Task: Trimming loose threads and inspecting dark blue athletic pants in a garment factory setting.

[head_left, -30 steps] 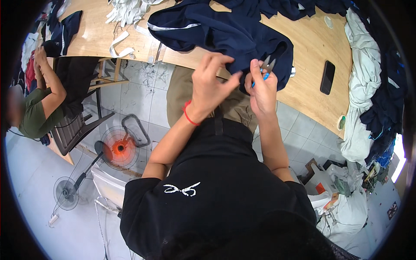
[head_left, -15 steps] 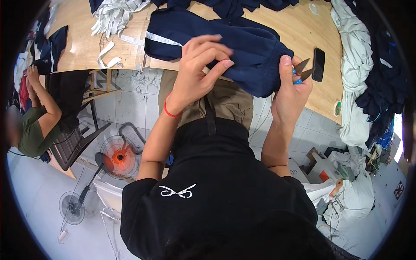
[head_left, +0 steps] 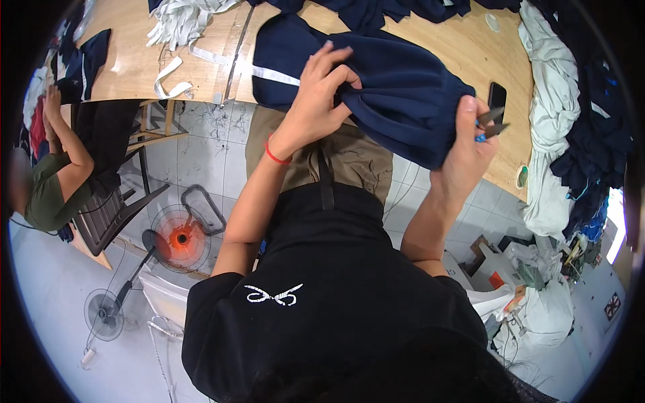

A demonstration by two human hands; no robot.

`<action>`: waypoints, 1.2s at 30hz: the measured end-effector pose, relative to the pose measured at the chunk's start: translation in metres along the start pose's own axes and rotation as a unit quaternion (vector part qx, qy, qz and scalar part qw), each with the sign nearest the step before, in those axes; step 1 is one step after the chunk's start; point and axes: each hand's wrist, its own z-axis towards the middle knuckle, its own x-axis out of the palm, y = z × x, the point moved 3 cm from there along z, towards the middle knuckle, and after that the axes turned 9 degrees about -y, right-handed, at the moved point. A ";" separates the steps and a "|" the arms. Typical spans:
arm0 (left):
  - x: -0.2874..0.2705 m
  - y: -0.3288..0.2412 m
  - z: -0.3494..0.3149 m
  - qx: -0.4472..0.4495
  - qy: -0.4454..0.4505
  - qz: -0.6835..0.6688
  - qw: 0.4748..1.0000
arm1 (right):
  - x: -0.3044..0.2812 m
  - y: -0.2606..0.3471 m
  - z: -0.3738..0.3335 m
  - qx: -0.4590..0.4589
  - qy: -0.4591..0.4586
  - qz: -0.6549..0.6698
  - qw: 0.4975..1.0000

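Note:
A navy garment (head_left: 403,80) with a white stripe and a gathered elastic end stretches between my hands over the table's near edge. My right hand (head_left: 470,144) grips the gathered end, its thumb on top. In that same hand are thread snips (head_left: 494,124) with blue handles, their dark blades apart and pointing right. Toward the striped part, my left hand (head_left: 322,97) has thumb and forefinger closed on a fold of the cloth. Its other fingers stay raised and partly spread.
White strips (head_left: 181,23) lie piled at the far left of the wooden table (head_left: 127,67). A phone (head_left: 497,97) rests just beyond my right hand. White cloth (head_left: 547,74) drapes over the right edge. Another person (head_left: 57,181) works at left, near a fan (head_left: 181,238).
My right hand has moved right and slightly nearer, drawing the garment's gathered end along. My left hand has shifted slightly right and its thumb and forefinger have closed on the cloth.

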 end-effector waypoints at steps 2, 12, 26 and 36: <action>0.001 0.007 0.002 -0.097 0.032 -0.206 0.973 | -0.013 -0.001 0.008 0.031 -0.041 0.047 0.998; -0.062 -0.029 0.012 -0.256 0.030 -0.354 0.899 | -0.030 -0.002 0.036 0.068 -0.077 0.079 0.992; -0.131 0.041 0.010 -0.147 -0.293 0.095 0.940 | -0.046 -0.017 0.037 0.013 -0.012 -0.010 1.000; 0.063 -0.010 -0.019 -0.202 0.063 -0.094 0.973 | -0.049 -0.071 0.039 0.081 -0.030 -0.039 0.996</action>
